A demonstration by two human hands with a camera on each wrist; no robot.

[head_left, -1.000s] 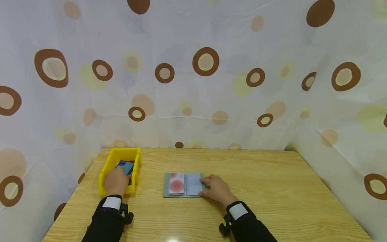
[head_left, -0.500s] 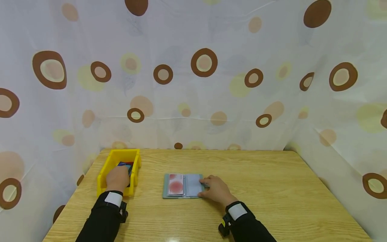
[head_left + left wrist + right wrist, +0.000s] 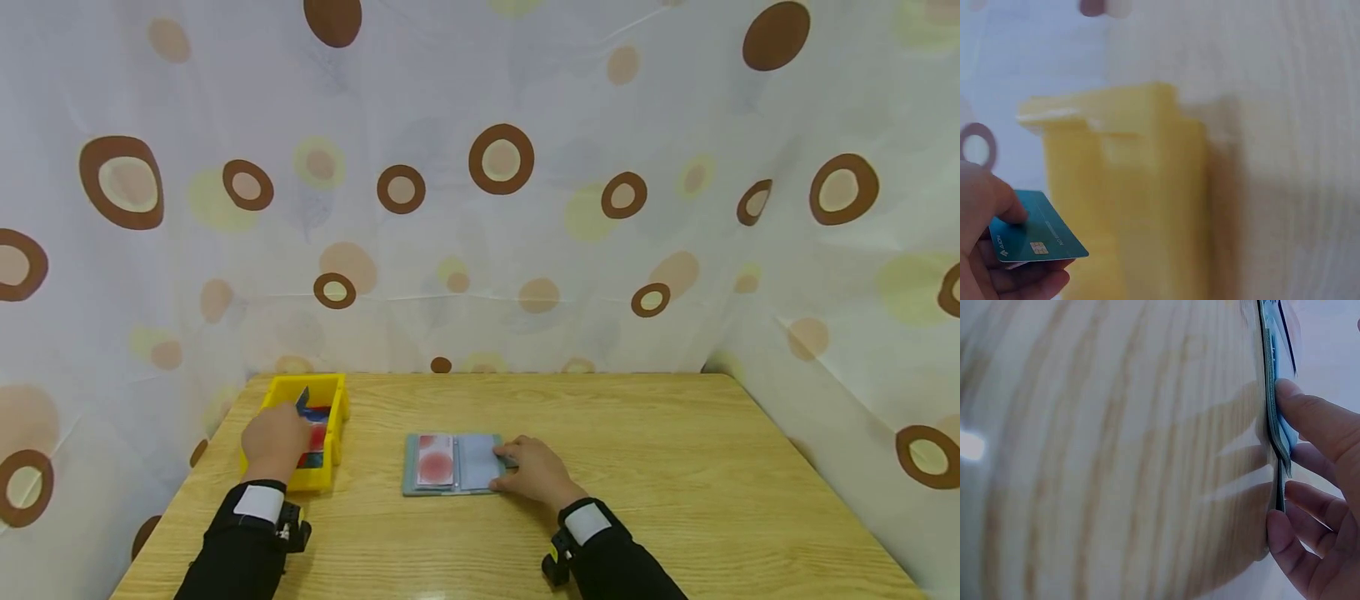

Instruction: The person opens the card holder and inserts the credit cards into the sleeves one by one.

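Note:
My left hand is raised over the near left part of a yellow bin. It pinches a teal bank card with a gold chip, thumb on its face and the other fingers beneath. Several cards, red, blue and teal, lie in the bin. On the table a pale green card holder is spread open, a white card with red circles in its left page. My right hand rests on the holder's right edge, thumb and index finger on the pale right page, either side of a closure strap.
The wooden table stretches away to the right of the holder. A white curtain with brown and beige spots hangs behind the table and along both sides. Each wrist carries a small black camera.
My left hand was down inside the bin and has lifted slightly up and left with a card, uncovering red and blue cards beneath. My right hand stays on the holder.

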